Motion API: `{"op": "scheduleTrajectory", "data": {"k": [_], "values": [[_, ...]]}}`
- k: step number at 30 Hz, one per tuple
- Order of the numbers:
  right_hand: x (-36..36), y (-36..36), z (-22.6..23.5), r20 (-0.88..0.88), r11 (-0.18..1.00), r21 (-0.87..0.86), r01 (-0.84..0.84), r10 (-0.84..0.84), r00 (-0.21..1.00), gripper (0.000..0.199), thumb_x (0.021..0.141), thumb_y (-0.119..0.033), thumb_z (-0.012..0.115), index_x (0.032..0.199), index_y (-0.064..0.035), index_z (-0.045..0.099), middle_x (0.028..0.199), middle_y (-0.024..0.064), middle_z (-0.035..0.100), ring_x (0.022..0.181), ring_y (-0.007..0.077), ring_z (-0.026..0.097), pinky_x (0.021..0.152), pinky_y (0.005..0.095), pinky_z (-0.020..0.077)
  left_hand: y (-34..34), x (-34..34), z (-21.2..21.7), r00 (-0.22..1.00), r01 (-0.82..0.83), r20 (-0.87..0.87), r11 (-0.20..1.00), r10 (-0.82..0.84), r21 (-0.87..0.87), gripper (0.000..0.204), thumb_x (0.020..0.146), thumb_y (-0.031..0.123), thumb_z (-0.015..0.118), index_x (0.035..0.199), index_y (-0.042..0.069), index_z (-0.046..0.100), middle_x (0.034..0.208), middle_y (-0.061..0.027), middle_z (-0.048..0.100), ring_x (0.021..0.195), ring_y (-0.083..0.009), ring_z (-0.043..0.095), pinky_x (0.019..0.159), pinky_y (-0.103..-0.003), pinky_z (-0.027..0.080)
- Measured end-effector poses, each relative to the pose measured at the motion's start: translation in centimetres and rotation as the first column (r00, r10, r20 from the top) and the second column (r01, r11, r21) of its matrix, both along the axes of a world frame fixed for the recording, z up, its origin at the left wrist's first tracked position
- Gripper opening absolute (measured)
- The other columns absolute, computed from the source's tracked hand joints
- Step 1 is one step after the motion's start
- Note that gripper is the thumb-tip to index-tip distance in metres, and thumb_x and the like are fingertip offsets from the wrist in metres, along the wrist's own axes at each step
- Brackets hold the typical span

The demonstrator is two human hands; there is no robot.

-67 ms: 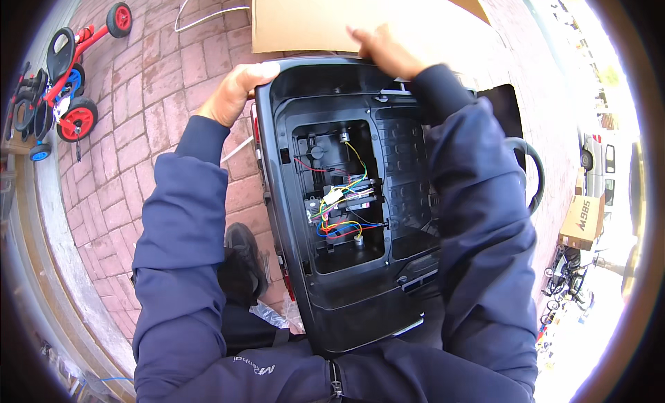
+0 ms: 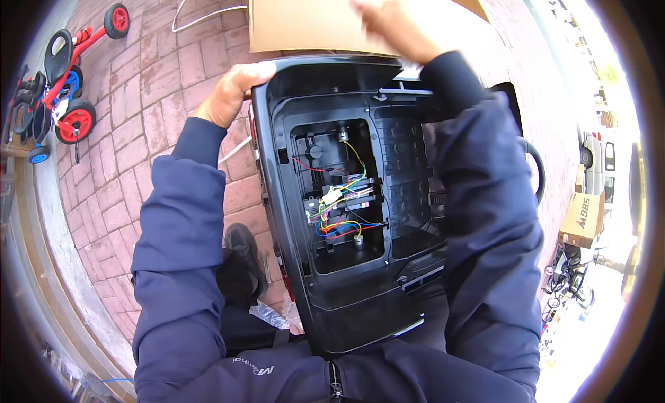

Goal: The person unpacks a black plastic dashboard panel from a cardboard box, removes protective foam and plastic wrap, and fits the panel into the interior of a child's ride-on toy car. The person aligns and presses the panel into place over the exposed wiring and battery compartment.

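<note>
In front of me, reaching to my lap, lies the black plastic body of a ride-on toy car [image 2: 346, 313]. An uncovered bay in it shows coloured wires [image 2: 357, 226], a white connector [image 2: 332, 195] and small metal-ended parts. My left hand [image 2: 235, 91] holds the body's far left corner, thumb on top and fingers hidden behind the rim. Past the far edge, my right hand [image 2: 400, 30] is raised in front of a cardboard sheet or box, blurred by motion, with nothing visible in it. A black steering wheel [image 2: 536, 169] shows partly behind my right sleeve.
Large brown cardboard [image 2: 312, 19] stands beyond the far edge. To the left are red and blue pedal vehicles [image 2: 69, 84] on brick paving [image 2: 111, 188]. Clear plastic wrap [image 2: 269, 316] lies near my shoe [image 2: 244, 257]. A carton [image 2: 583, 219] stands far right.
My right hand has lifted away from the car body's far edge, moving slightly up and right. My left hand keeps its hold on the corner.
</note>
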State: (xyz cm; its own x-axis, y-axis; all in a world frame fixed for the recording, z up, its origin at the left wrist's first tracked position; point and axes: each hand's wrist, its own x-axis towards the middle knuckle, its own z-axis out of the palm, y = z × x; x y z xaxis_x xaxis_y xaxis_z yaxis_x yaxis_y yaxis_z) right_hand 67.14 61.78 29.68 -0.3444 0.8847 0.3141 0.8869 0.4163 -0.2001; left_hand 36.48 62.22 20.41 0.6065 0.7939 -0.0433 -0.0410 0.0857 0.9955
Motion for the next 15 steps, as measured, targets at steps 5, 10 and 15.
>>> {"op": "scheduleTrajectory", "data": {"k": [5, 10, 15], "values": [[-0.2, 1.2, -3.1, 0.295, 0.991, -0.089, 0.104, -0.073, 0.953, 0.028, 0.104, -0.016, 0.055, 0.126, -0.0026, 0.065, 0.109, 0.023, 0.073, 0.1, 0.0325, 0.073, 0.085, 0.0418, 0.0589, 0.3, -1.0, 0.0, 0.999, 0.043, -0.026, 0.995, -0.045, -0.089, 0.058, 0.096, 0.049, 0.06, 0.125, 0.0, 0.071, 0.117, -0.0079, 0.075, 0.108, -0.0167, 0.068, 0.1, -0.032, 0.05], [-1.7, 1.7, -5.8, 0.11, 0.957, -0.252, 0.142, -0.117, 0.987, 0.034, 0.106, -0.014, 0.048, 0.132, -0.002, 0.065, 0.124, 0.0262, 0.071, 0.115, 0.037, 0.068, 0.103, 0.0432, 0.0522, 0.4, -1.1, -0.1, 0.997, -0.067, -0.042, 0.99, 0.062, -0.121, 0.05, 0.099, 0.04, 0.058, 0.126, 0.001, 0.071, 0.118, -0.0067, 0.074, 0.106, -0.0168, 0.067, 0.101, -0.032, 0.049], [-0.3, -0.4, -3.1, 0.073, 0.994, -0.005, 0.113, -0.113, 0.991, 0.041, 0.106, -0.035, 0.054, 0.131, -0.0065, 0.068, 0.129, 0.0247, 0.07, 0.115, 0.0408, 0.068, 0.099, 0.0472, 0.0529, 0.1, -0.9, 0.7, 0.999, -0.016, 0.038, 0.995, 0.02, -0.096, 0.054, 0.1, 0.043, 0.057, 0.132, 0.0, 0.068, 0.126, -0.0085, 0.073, 0.114, -0.0182, 0.066, 0.103, -0.032, 0.049]]}}
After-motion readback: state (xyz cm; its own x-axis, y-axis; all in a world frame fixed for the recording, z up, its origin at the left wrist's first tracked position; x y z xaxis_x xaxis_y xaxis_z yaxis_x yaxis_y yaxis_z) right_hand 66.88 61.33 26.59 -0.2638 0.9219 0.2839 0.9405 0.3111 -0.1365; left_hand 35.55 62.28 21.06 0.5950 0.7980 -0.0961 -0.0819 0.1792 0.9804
